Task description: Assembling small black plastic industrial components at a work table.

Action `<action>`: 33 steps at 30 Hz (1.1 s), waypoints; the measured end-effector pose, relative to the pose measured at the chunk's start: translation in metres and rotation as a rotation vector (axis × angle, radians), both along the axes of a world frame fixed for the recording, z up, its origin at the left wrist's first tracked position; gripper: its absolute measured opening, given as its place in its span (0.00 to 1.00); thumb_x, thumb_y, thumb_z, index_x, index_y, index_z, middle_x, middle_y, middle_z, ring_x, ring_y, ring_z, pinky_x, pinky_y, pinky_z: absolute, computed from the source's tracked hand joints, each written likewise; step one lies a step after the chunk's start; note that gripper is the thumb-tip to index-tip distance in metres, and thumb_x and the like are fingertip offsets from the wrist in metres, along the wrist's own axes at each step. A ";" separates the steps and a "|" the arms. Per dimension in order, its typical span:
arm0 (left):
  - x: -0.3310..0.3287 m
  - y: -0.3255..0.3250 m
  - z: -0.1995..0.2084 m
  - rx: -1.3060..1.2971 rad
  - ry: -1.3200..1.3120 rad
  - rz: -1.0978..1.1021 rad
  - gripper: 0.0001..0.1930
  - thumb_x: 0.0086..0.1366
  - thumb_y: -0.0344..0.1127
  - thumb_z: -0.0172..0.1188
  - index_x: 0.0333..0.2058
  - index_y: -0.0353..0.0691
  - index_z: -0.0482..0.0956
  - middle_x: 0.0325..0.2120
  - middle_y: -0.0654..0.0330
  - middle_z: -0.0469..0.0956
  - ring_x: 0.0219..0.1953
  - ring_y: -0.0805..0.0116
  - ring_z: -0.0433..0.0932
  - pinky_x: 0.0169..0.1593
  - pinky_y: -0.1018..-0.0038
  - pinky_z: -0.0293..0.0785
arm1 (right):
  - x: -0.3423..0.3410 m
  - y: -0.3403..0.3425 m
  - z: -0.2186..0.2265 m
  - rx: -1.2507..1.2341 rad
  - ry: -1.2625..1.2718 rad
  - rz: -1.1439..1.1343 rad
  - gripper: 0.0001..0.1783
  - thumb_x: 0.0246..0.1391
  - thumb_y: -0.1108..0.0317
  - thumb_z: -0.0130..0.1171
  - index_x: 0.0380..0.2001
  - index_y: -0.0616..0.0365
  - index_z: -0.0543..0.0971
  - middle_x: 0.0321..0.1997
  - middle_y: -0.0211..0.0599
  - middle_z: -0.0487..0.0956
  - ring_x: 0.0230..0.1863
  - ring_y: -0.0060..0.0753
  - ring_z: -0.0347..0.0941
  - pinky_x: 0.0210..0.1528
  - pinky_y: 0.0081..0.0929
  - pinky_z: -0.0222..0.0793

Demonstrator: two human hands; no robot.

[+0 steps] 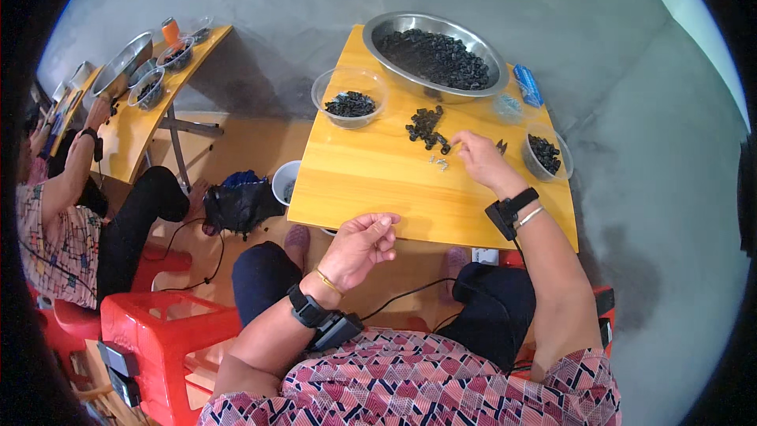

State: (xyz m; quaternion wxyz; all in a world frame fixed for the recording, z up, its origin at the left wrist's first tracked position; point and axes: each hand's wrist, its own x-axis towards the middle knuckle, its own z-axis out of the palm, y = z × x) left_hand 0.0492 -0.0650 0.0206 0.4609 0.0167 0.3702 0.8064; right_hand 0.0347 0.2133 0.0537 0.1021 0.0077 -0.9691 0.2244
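Note:
My left hand (361,251) is raised by the table's near edge, its thumb and fingertips pressed together; whatever is between them is too small to make out. Over the table, my right hand (479,159) has its fingers bent in a pinch beside a loose pile of small black parts (424,123). Its fingertips are close to the pile's right end, and what they grip does not show. Several tiny pale metallic pieces (438,162) lie just below the pile. A small dark pointed tool (501,147) rests right of my right hand.
On the yellow table (355,181) stand a large steel bowl (493,59) of black parts, a clear tub (322,93) at left and another (563,166) at right. A blue packet (527,85) lies behind. At left are a white bucket (282,181), red stool (158,312) and another person (59,241).

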 end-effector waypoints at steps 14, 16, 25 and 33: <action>-0.007 -0.005 -0.006 0.019 -0.015 -0.003 0.10 0.60 0.36 0.48 0.36 0.35 0.72 0.20 0.65 0.70 0.22 0.77 0.68 0.27 0.79 0.69 | -0.019 -0.013 0.000 0.171 -0.116 -0.010 0.07 0.43 0.72 0.50 0.29 0.60 0.69 0.30 0.48 0.73 0.36 0.51 0.68 0.36 0.39 0.64; -0.007 -0.004 -0.006 0.025 -0.021 -0.006 0.10 0.60 0.36 0.48 0.36 0.35 0.72 0.20 0.65 0.70 0.22 0.77 0.68 0.27 0.79 0.69 | -0.025 -0.018 0.001 0.132 -0.042 -0.010 0.07 0.43 0.73 0.50 0.29 0.60 0.69 0.30 0.48 0.73 0.35 0.52 0.68 0.36 0.39 0.64; -0.007 -0.004 -0.006 0.032 -0.040 -0.012 0.10 0.60 0.36 0.48 0.36 0.35 0.72 0.20 0.65 0.70 0.22 0.76 0.68 0.27 0.79 0.68 | -0.038 -0.024 -0.010 0.176 -0.030 0.197 0.08 0.40 0.77 0.49 0.29 0.61 0.70 0.27 0.46 0.71 0.32 0.48 0.68 0.34 0.33 0.64; -0.008 -0.003 -0.007 0.035 -0.034 -0.011 0.10 0.60 0.36 0.48 0.35 0.35 0.72 0.19 0.64 0.70 0.21 0.75 0.68 0.27 0.79 0.69 | -0.028 -0.021 0.006 -0.211 0.008 0.027 0.08 0.43 0.73 0.48 0.29 0.62 0.74 0.25 0.46 0.74 0.26 0.37 0.70 0.32 0.29 0.65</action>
